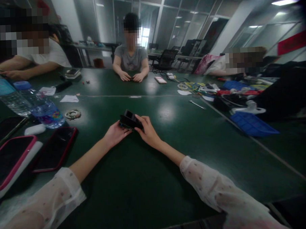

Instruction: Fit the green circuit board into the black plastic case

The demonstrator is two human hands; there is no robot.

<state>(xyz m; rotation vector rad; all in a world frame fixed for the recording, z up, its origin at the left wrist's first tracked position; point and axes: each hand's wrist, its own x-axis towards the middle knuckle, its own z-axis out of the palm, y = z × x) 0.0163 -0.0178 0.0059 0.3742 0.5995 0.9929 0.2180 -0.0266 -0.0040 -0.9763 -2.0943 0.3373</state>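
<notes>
A small black boxy device (130,119) is held between my two hands above the green table (135,182). It has a square recess on top, and a thin greenish edge shows along its underside. My left hand (115,134) supports it from the left and below, with the fingers under it. From the right, my right hand (148,132) grips its side between thumb and fingers. The finer details of the device are too small and dark to make out.
Phones (55,149), a white case (35,129) and water bottles (45,110) stand at the left. A round metallic ring (73,114) lies nearer the middle. At the right are a blue tray (253,123), cables (192,87) and tweezers (197,104). People sit around the table.
</notes>
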